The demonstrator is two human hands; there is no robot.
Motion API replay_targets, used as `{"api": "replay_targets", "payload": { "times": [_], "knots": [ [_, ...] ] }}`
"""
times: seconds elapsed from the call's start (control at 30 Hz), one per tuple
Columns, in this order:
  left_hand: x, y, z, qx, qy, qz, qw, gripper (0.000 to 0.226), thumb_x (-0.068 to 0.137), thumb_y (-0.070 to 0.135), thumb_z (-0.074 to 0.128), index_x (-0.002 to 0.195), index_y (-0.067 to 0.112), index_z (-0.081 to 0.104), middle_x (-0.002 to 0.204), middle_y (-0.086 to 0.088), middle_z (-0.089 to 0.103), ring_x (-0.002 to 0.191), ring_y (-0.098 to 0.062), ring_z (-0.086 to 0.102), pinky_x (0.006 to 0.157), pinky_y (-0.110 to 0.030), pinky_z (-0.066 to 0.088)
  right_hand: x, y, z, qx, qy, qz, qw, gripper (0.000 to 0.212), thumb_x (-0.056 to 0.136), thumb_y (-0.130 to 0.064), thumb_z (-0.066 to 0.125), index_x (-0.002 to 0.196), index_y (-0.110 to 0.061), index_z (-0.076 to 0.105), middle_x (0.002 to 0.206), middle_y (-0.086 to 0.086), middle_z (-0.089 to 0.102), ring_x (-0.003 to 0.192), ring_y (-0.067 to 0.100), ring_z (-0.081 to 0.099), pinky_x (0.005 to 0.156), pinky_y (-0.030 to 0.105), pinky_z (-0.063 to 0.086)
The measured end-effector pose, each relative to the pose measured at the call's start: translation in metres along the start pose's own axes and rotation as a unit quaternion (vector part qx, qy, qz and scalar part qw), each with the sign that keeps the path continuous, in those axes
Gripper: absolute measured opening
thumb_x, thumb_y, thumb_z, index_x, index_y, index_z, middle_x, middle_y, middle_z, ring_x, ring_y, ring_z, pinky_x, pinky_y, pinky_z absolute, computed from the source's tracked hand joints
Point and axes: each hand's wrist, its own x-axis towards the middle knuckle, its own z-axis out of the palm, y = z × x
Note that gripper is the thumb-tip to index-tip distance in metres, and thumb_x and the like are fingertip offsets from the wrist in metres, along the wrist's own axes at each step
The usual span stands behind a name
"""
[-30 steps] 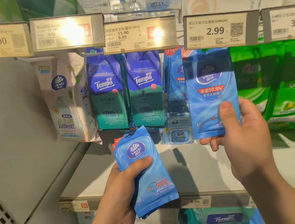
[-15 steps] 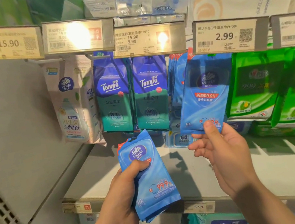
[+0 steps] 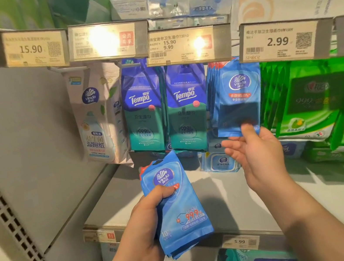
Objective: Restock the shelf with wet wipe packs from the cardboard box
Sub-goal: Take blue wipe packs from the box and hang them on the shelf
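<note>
Fingertips (image 3: pixel 247 128) of my right hand (image 3: pixel 256 157) pinch the bottom edge of the front hanging blue pack (image 3: pixel 237 98), beneath the 2.99 price tag (image 3: pixel 279 42); I judge this grip steadies the pack on its peg, which the tag hides. My left hand (image 3: pixel 146 224) grips the reserve stack of wipe packs (image 3: pixel 177 207), thumb across the top face, above the shelf's (image 3: pixel 236 199) front edge, near the hanging row for the next feed. No cardboard box is in view.
</note>
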Motion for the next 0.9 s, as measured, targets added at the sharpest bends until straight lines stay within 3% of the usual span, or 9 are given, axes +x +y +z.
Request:
{"api": "replay_targets", "payload": {
  "times": [0.1, 0.2, 0.3, 0.47, 0.57, 0.63, 0.77, 0.9],
  "knots": [
    [-0.001, -0.001, -0.001, -0.001, 0.003, 0.0, 1.0, 0.041, 0.079, 0.013, 0.07, 0.12, 0.006, 0.069, 0.104, -0.023, 0.076, 0.068, -0.036, 0.072, 0.061, -0.043, 0.062, 0.003, 0.002, 0.001, 0.003, 0.009, 0.017, 1.0, 0.012, 0.106, -0.025, 0.055, 0.096, -0.018, 0.054, 0.076, 0.01, 0.068, 0.061, 0.019, 0.073, 0.057, 0.028, 0.058],
    [-0.003, -0.002, -0.002, 0.002, 0.002, 0.001, 1.0, 0.06, 0.064, 0.016, 0.074, 0.123, 0.005, 0.068, 0.107, -0.023, 0.076, 0.069, -0.036, 0.072, 0.063, -0.042, 0.062, 0.0, 0.003, 0.0, 0.021, 0.021, 0.043, 0.999, 0.019, 0.107, -0.024, 0.055, 0.09, -0.021, 0.046, 0.085, 0.013, 0.064, 0.067, 0.022, 0.071, 0.065, 0.033, 0.058],
    [-0.003, -0.002, -0.003, 0.007, 0.005, 0.001, 1.0, 0.069, 0.06, 0.018, 0.075, 0.127, 0.004, 0.066, 0.113, -0.024, 0.074, 0.072, -0.037, 0.072, 0.066, -0.043, 0.061, 0.0, 0.007, -0.006, 0.03, 0.015, 0.075, 0.997, 0.019, 0.104, -0.021, 0.059, 0.09, -0.016, 0.047, 0.081, 0.009, 0.061, 0.065, 0.021, 0.068, 0.063, 0.032, 0.056],
    [-0.002, -0.004, -0.003, 0.01, 0.001, 0.013, 1.0, 0.053, 0.066, 0.016, 0.074, 0.118, 0.006, 0.069, 0.105, -0.023, 0.076, 0.07, -0.036, 0.072, 0.066, -0.043, 0.061, -0.007, 0.014, -0.018, 0.005, -0.029, 0.143, 0.989, 0.008, 0.102, -0.014, 0.06, 0.096, -0.013, 0.055, 0.071, 0.007, 0.061, 0.054, 0.018, 0.064, 0.05, 0.028, 0.053],
    [0.0, -0.006, -0.001, 0.014, -0.003, 0.02, 1.0, 0.046, 0.071, 0.014, 0.074, 0.115, 0.006, 0.07, 0.102, -0.023, 0.076, 0.07, -0.036, 0.072, 0.064, -0.043, 0.062, -0.024, 0.013, -0.021, -0.086, -0.105, 0.174, 0.975, 0.013, 0.102, -0.019, 0.06, 0.094, -0.01, 0.055, 0.066, 0.007, 0.059, 0.047, 0.02, 0.056, 0.047, 0.027, 0.041],
    [0.002, -0.008, 0.002, 0.024, -0.005, 0.022, 0.999, 0.046, 0.072, 0.013, 0.075, 0.117, 0.006, 0.07, 0.106, -0.023, 0.076, 0.074, -0.037, 0.072, 0.067, -0.045, 0.062, -0.039, 0.009, -0.024, -0.194, -0.186, 0.177, 0.947, 0.025, 0.101, -0.033, 0.061, 0.094, -0.009, 0.058, 0.062, 0.005, 0.057, 0.045, 0.021, 0.049, 0.046, 0.027, 0.033],
    [0.002, -0.011, 0.01, 0.05, -0.019, 0.027, 0.998, 0.054, 0.07, 0.016, 0.078, 0.121, 0.004, 0.07, 0.11, -0.027, 0.074, 0.089, -0.043, 0.073, 0.077, -0.052, 0.062, -0.068, 0.0, -0.024, -0.412, -0.352, 0.125, 0.831, 0.047, 0.091, -0.063, 0.064, 0.083, -0.016, 0.063, 0.056, -0.004, 0.057, 0.046, 0.017, 0.048, 0.041, 0.024, 0.033],
    [0.001, -0.013, 0.018, 0.082, -0.034, 0.038, 0.995, 0.047, 0.069, 0.017, 0.079, 0.114, 0.004, 0.073, 0.103, -0.027, 0.075, 0.08, -0.041, 0.074, 0.074, -0.052, 0.062, -0.073, -0.002, -0.023, -0.45, -0.371, 0.069, 0.809, 0.031, 0.091, -0.054, 0.068, 0.081, -0.025, 0.068, 0.06, -0.012, 0.066, 0.046, 0.003, 0.054, 0.048, 0.018, 0.04]
  ]
}}
